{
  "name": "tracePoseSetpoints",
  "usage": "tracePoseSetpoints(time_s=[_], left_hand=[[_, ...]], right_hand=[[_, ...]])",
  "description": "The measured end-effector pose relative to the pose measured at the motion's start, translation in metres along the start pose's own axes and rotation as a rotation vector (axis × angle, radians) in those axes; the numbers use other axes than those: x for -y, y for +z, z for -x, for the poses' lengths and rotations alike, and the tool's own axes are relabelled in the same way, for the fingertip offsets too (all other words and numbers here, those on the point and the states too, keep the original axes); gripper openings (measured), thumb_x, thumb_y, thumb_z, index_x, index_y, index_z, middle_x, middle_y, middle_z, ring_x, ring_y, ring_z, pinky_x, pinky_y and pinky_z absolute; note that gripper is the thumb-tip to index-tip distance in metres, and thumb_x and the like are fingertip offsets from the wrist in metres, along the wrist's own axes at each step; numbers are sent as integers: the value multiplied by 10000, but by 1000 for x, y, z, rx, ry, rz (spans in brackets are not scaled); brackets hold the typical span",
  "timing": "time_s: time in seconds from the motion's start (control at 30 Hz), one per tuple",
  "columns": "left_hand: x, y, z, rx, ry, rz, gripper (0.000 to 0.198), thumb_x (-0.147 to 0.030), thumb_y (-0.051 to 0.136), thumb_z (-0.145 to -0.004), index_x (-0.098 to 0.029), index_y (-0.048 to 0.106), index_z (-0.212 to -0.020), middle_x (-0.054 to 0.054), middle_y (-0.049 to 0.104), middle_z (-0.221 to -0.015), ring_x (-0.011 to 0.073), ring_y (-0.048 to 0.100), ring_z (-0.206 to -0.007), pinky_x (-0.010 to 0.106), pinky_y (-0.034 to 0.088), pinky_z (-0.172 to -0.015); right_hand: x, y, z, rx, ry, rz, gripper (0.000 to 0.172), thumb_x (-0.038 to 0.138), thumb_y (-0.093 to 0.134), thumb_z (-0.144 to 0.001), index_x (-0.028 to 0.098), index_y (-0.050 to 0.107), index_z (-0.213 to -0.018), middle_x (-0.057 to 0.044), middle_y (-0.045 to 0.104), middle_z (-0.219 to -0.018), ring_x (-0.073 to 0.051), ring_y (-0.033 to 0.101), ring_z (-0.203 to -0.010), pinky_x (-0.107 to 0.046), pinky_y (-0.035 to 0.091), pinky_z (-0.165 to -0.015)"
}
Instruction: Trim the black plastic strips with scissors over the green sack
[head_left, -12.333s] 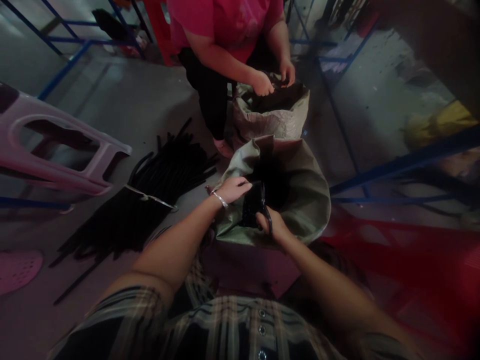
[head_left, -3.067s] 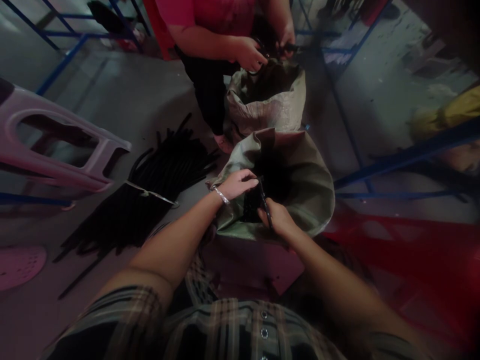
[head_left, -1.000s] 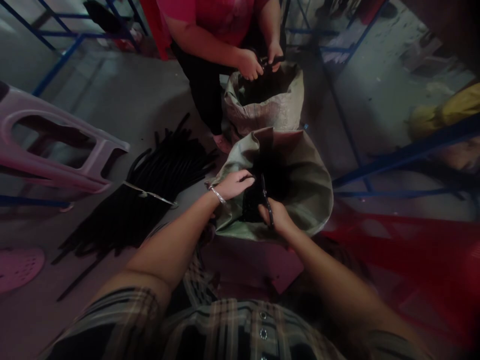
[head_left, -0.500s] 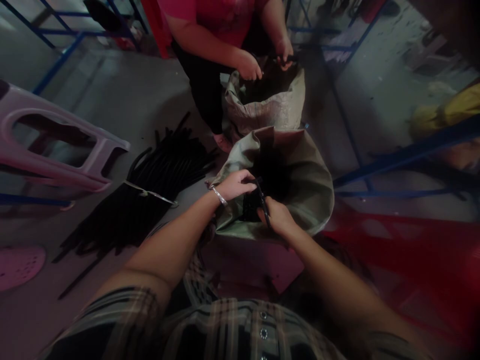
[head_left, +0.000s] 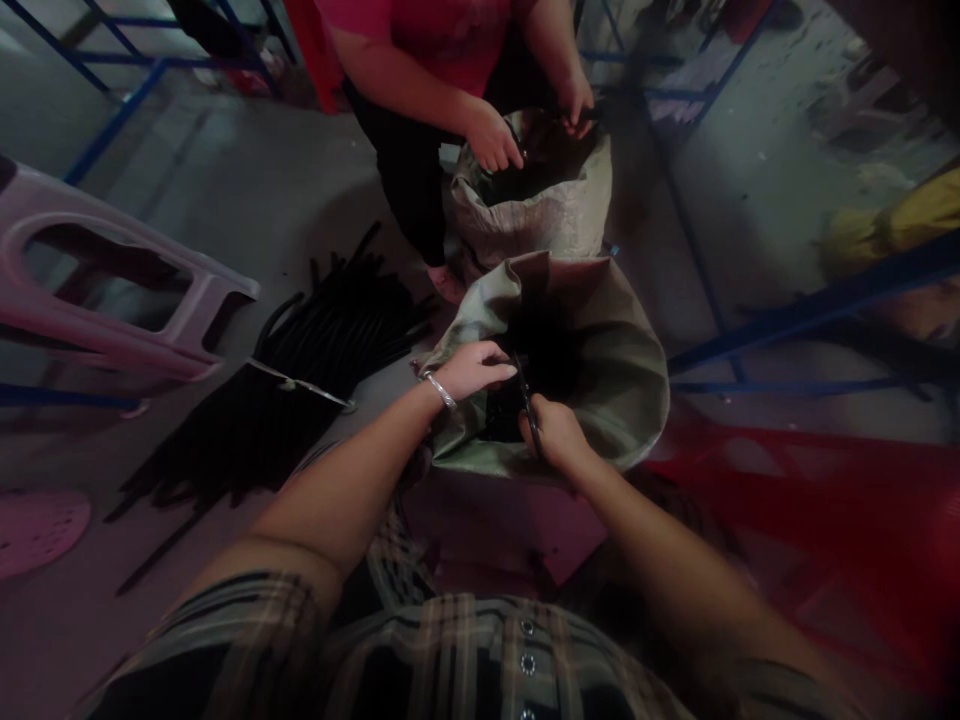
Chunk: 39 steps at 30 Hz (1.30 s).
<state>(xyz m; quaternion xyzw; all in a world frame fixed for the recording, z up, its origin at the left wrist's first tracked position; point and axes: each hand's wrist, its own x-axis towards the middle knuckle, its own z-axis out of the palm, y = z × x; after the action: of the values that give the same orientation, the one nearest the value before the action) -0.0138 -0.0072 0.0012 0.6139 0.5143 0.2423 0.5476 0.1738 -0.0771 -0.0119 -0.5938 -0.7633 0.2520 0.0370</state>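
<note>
My right hand [head_left: 556, 428] is closed around the handles of dark scissors [head_left: 526, 398], whose blades point up and away from me over the sack mouth. My left hand [head_left: 472, 370], with a silver bracelet at its wrist, pinches a black tube that barely shows between thumb and fingers, right beside the blades. Both hands are above an open greenish woven sack [head_left: 619, 400]. The sack's inside is very dark, so its contents are hard to make out. Left of the sack, a bundle of long black tubes [head_left: 247, 420] lies on the floor, tied with a pale strip.
Across from me a person in a pink top works with both hands [head_left: 491, 138] over a second woven sack [head_left: 555, 225]. A pink plastic stool [head_left: 202, 300] stands at left. Blue metal frame bars [head_left: 825, 305] and a red surface [head_left: 810, 500] are at right.
The scissor blades have shifted slightly beside my left fingertips, and the dark piece there sticks out less. The other person's hands have moved a little over their sack.
</note>
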Motion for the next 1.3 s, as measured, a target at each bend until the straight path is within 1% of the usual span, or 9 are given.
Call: tracePoseSetpoints(time_s=[0.13, 0.33, 0.57, 0.73, 0.87, 1.0, 1.13, 1.2, 1.3], left_hand=[[-1, 0, 1, -87, 61, -120, 273, -399, 617, -734, -134, 619, -798, -13, 570, -605, 97, 507, -541, 215, 390, -525], [-2, -1, 2, -82, 86, -193, 296, -420, 567, -769, -144, 650, -833, -22, 545, -579, 94, 479, -531, 210, 352, -516], [-2, -4, 1, -60, 74, -211, 304, -426, 550, -777, -143, 652, -824, -25, 541, -567, 84, 450, -505, 208, 343, -506], [-4, -5, 2, -77, 58, -201, 301, -431, 556, -770, -147, 646, -806, -23, 552, -563, 84, 451, -497, 213, 354, -512], [-5, -6, 2, -97, 39, -166, 304, -435, 552, -770, -148, 633, -828, -22, 549, -566, 90, 466, -504, 214, 361, -509], [-4, -7, 1, -109, 107, -111, 289, -382, 583, -746, -140, 612, -901, -18, 574, -661, 91, 488, -584, 209, 387, -559], [-7, -7, 2, -90, 135, 6, 269, -279, 599, -717, -131, 561, -939, -25, 557, -694, 87, 497, -610, 210, 410, -581], [-9, -6, 2, -76, 119, 31, 260, -255, 609, -704, -132, 547, -926, -30, 549, -680, 87, 503, -599, 212, 414, -573], [-9, -4, 3, -21, 77, 45, 245, -241, 630, -691, -134, 547, -895, -26, 571, -687, 87, 527, -593, 220, 429, -577]], right_hand=[[-1, 4, -1, -41, 9, -131, 199, 329, 435, -832, 184, 551, -759, -26, 587, -651, -127, 484, -555, -229, 291, -533], [-3, 13, 0, -67, 29, -298, 207, 312, 448, -800, 194, 486, -635, 3, 525, -566, -111, 464, -523, -215, 280, -498], [-4, 16, -1, -83, 9, -346, 208, 307, 453, -788, 188, 487, -622, 10, 514, -563, -102, 455, -521, -210, 292, -502], [-5, 17, -1, -85, 48, -375, 246, 331, 447, -797, 181, 496, -608, 17, 486, -539, -96, 432, -506, -207, 276, -482], [-7, 16, -2, -73, 52, -346, 254, 353, 429, -830, 183, 503, -656, 8, 525, -583, -102, 457, -532, -204, 295, -498], [-8, 11, -3, -23, 37, -256, 201, 356, 447, -842, 185, 520, -767, -23, 598, -688, -118, 510, -588, -212, 326, -544], [-3, 5, 0, 11, -7, -143, 188, 367, 462, -843, 190, 515, -877, -34, 618, -760, -130, 521, -619, -221, 319, -563], [0, 3, 2, 25, -19, -84, 197, 367, 462, -847, 186, 513, -905, -44, 620, -793, -134, 515, -630, -228, 308, -567], [2, 1, 2, 37, -10, -15, 217, 361, 447, -860, 173, 517, -941, -61, 621, -826, -144, 518, -650, -239, 301, -578]])
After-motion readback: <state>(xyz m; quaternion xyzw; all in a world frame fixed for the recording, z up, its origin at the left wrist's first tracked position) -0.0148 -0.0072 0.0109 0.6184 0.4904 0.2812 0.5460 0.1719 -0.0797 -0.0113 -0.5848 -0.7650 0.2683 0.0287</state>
